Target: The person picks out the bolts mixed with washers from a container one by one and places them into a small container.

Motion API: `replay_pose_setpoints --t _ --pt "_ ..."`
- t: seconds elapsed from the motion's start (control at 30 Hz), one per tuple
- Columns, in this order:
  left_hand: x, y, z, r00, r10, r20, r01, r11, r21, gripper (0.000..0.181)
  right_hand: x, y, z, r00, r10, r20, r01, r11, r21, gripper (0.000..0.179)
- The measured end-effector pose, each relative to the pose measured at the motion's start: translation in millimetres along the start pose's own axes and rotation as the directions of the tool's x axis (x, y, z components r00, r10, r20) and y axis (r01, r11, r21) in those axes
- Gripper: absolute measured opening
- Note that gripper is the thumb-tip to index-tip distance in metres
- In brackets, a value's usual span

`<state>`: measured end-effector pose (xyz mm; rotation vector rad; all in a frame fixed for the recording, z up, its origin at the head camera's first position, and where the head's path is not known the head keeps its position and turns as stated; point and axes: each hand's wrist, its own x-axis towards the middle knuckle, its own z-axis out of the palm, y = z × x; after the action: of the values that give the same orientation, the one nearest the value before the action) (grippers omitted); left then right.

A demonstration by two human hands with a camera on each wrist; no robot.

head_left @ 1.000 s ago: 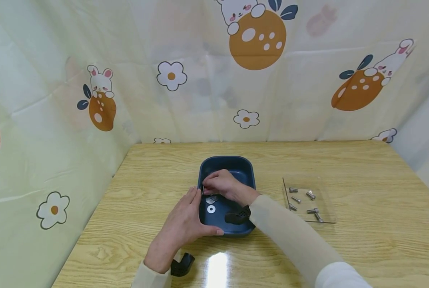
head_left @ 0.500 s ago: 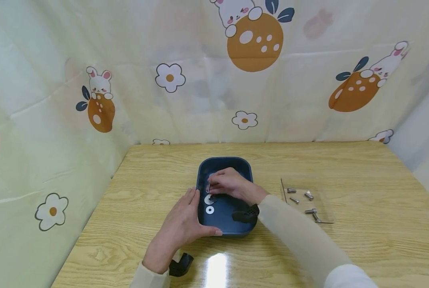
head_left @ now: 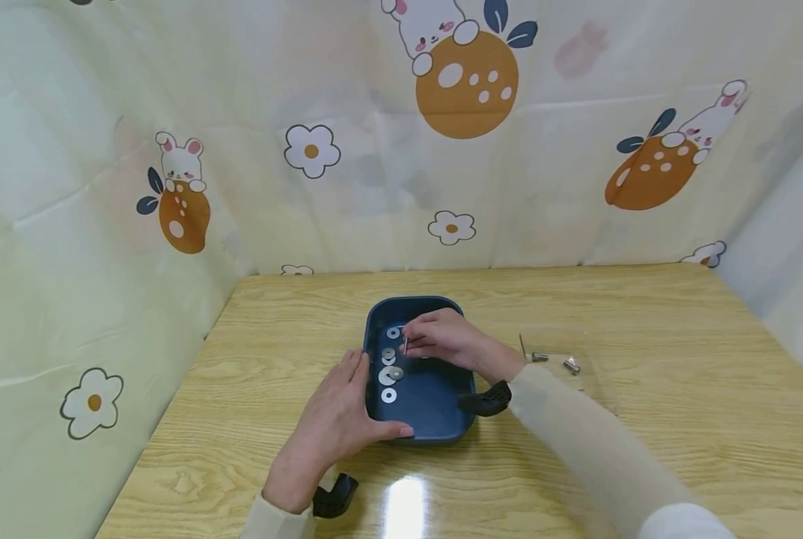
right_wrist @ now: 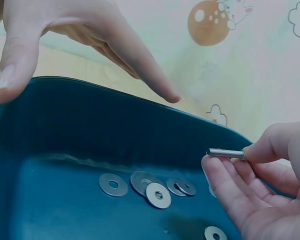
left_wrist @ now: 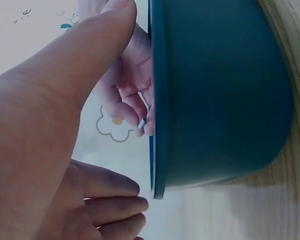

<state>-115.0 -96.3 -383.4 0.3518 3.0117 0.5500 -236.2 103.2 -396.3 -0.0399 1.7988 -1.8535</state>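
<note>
A dark blue rectangular bin [head_left: 435, 408] stands on the wooden table, with several flat metal washers [head_left: 388, 395] lying along its left side. My left hand [head_left: 337, 404] spans the bin's near left corner, thumb at the near rim and fingers fairly straight along the left side. Over the bin's inside, my right hand [head_left: 444, 340] pinches a slim silver bolt [right_wrist: 227, 153] between thumb and fingers. The right wrist view shows the washers [right_wrist: 158, 195] on the floor below the bolt, some overlapping. From the left wrist view the bin's outer wall [left_wrist: 220, 90] hides part of the right hand.
Right of the bin lies a clear plastic tray with a few bolts [head_left: 572, 366], largely hidden by my right forearm [head_left: 576, 434]. A patterned curtain [head_left: 374, 202] hangs behind the table's far edge and along the left.
My right hand has drawn away from the bin's left wall toward the right, still pinching the bolt. More washers show now, and the forearm covers more bolts. The left hand stays at the rim.
</note>
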Motion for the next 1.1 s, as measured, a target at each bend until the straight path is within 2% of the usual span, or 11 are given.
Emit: replay_pose_setpoints --t 0.27,0.6,0.93,1.1 --pt "2.5 6.0 -1.1 1.0 0.03 -0.004 -0.03 1.0 0.0 0.127 -10.7 -5 -14 0.999 -0.029 0.036 0.029 0.999 0.015 0.03" --pt "5.2 18.1 -2.6 0.993 0.117 0.017 -0.117 0.993 0.011 0.125 -29.8 -14 -39 0.997 -0.066 0.051 0.066 0.998 0.004 0.021" --pt "9.3 38.3 -2.4 0.981 0.188 0.047 -0.19 0.981 0.04 0.126 -48.8 -11 -68 0.992 -0.09 0.088 0.089 0.996 0.013 0.019" --pt "12.7 50.5 0.9 0.974 0.217 0.061 -0.22 0.974 0.047 0.125 -59.0 -10 -81 0.993 -0.085 0.081 0.083 0.996 0.022 0.026"
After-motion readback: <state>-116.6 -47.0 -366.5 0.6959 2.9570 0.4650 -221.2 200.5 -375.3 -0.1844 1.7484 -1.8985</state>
